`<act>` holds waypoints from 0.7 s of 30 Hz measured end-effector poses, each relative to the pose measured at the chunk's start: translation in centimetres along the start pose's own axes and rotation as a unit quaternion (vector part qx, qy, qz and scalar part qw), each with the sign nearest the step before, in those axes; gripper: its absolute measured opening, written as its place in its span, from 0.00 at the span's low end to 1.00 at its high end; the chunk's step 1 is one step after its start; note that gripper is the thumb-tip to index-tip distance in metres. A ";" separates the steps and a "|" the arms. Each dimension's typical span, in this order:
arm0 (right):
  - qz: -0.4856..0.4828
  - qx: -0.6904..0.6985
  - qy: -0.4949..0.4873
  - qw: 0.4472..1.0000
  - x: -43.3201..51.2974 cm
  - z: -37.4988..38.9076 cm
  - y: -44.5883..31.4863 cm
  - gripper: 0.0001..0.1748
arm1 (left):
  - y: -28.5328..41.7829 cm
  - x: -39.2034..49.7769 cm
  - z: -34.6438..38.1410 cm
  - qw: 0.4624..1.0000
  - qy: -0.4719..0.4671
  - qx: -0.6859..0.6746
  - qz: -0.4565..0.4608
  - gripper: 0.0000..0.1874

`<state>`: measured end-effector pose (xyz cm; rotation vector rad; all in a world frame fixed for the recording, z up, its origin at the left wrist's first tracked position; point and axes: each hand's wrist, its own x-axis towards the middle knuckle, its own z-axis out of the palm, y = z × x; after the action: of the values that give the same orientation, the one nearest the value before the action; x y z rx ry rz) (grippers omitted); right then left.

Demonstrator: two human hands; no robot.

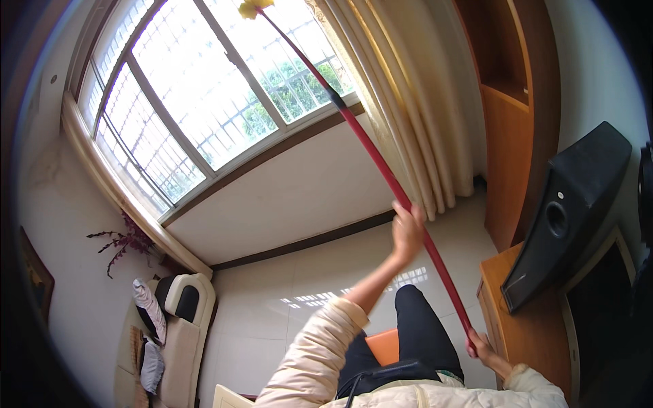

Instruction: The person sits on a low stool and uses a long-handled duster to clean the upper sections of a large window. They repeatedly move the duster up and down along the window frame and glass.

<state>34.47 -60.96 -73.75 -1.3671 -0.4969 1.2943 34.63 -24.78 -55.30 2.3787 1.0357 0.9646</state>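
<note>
Both my hands hold a long red telescopic pole [375,148] that slants up and to the left. My left hand [408,232] is closed around its middle, with that arm stretched forward. Down by the pole's lower end, my right hand [478,344] grips it close to the wooden cabinet. A dark joint [335,98] links the thick section to a thinner upper section. At the far tip, a yellow head [255,7] appears in front of the upper window, cut by the picture's top edge; whether it touches anything I cannot tell.
Behind the pole are a barred sliding window [204,92] and a gold curtain [408,102]. To the right stand a wooden shelf unit [510,153], a cabinet [541,326], a black speaker [566,214] and a screen [602,316]. A cream sofa [178,341] is at left. An orange seat [382,347] shows between my legs.
</note>
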 end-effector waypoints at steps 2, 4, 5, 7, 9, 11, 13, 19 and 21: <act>0.063 -0.002 0.006 0.998 -3.7 -3.8 5.3 0.37 | 1.0 -6.8 3.8 0.993 -0.003 -0.117 -0.017 0.30; 0.120 -0.025 0.035 0.992 -7.6 -6.4 9.6 0.37 | 2.3 -12.5 5.2 0.980 -0.027 -0.196 0.024 0.25; 0.121 0.014 0.025 0.992 -9.1 -7.0 11.2 0.36 | 2.9 -14.1 5.5 0.973 -0.047 -0.224 0.040 0.23; 0.125 0.048 0.017 0.991 -9.7 -7.8 12.4 0.36 | 3.6 -14.3 5.9 0.970 -0.081 -0.229 -0.005 0.18; 0.126 0.054 0.028 0.990 -8.1 -7.2 11.1 0.36 | 3.9 -12.5 5.5 0.965 -0.098 -0.237 -0.052 0.14; 0.109 0.060 0.018 0.992 -6.0 -5.6 7.6 0.36 | 3.9 -8.9 4.5 0.966 -0.063 -0.240 -0.071 0.14; 0.072 0.072 -0.015 0.995 -2.9 -2.7 2.7 0.36 | 3.9 -2.8 1.9 0.973 -0.050 -0.209 -0.082 0.18; -0.132 0.106 -0.103 0.980 4.6 6.5 -12.8 0.28 | 7.3 14.3 -10.9 0.988 0.056 -0.141 0.035 0.28; -0.147 0.105 -0.109 0.978 5.2 7.7 -14.7 0.27 | 8.2 16.7 -13.7 0.982 0.046 -0.175 0.054 0.28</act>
<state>34.80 -49.15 -60.95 -0.9414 -0.6645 1.2183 37.21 -16.84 -33.77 2.1312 0.7025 1.1951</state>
